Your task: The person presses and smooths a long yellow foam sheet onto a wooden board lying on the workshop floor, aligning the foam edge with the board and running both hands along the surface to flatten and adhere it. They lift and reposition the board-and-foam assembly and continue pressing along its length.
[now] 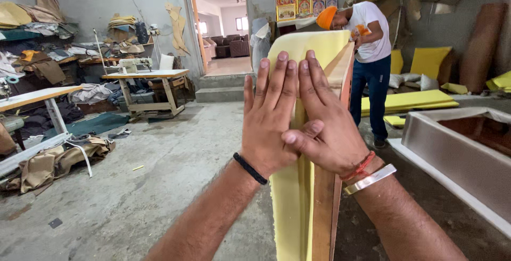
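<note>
We have both hands flat on the foam here, a yellow sheet lying against a tall wooden panel that stands on edge in front of us. The left hand presses on the foam's face, fingers straight and close together, pointing up. The right hand sits just beside it, touching it, its fingers also straight and side by side, while its thumb crosses over to the left hand's edge. Nothing is pinched; both palms lie open against the sheet.

The foam lies directly under the fingers and runs on well beyond the fingertips, up and away, and back down below the wrists. So the long axis runs along the fingers, not across them. The wood edge lies just right of the right hand's fingers, the free foam face just left of the left hand's. Neither hand is nearer: both are on it, level with each other.

Past the fingertips, a person in a white shirt and orange head cover stands by the panel's far end. A grey box lies well to the right.
</note>
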The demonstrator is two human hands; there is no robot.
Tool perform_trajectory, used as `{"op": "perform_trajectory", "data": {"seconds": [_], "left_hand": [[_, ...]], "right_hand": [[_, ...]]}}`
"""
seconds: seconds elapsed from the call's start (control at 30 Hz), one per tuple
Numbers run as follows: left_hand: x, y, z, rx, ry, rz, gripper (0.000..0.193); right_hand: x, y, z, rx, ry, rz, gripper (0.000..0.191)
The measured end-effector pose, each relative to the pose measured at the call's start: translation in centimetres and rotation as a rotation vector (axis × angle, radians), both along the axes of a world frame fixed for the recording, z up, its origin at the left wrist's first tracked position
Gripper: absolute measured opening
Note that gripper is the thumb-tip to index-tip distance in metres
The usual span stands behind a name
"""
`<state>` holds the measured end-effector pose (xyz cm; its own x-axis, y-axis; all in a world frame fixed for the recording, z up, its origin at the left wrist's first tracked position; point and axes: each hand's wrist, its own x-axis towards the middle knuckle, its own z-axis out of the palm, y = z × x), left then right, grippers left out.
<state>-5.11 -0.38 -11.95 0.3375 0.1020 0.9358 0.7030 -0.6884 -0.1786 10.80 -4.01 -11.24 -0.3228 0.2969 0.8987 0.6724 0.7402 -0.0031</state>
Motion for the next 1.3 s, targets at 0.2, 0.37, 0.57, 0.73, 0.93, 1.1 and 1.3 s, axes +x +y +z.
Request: {"op": "perform_trajectory", "data": {"seconds": [0.2,0.37,0.57,0.73,0.93,1.1,1.3], "left_hand": [[0.3,0.1,-3.1,0.022,-0.155,-0.183,0.1],[0.2,0.0,-4.6,0.024,-0.144,-0.167,0.097],[0.1,-0.1,-3.9,-0.013,-0.088,-0.029,0.093],[0.2,-0.2,-5.5,0.04,-0.124,-0.102,0.1],[-0.1,-0.1,-7.5,-0.031,-0.093,-0.1,0.099],[0.1,-0.5,-6.9,-0.022,-0.061,0.021,0.101],[-0.6,-0.9,-5.8,-0.053,0.052,0.139,0.109]], "right_hand": [[-1.2,0.0,-2.9,-0.038,0.209,0.289,0.122],[-0.9,0.3,-3.5,-0.007,0.165,0.274,0.123],[0.1,0.6,-2.0,0.089,-0.073,-0.026,0.121],[-0.5,0.6,-4.4,-0.006,0.122,0.29,0.122],[-1.0,1.2,-6.5,-0.025,0.169,0.311,0.124],[-0.9,1.6,-6.6,-0.014,0.13,0.319,0.123],[-0.1,2.3,-6.2,0.011,0.038,0.229,0.123]]}}
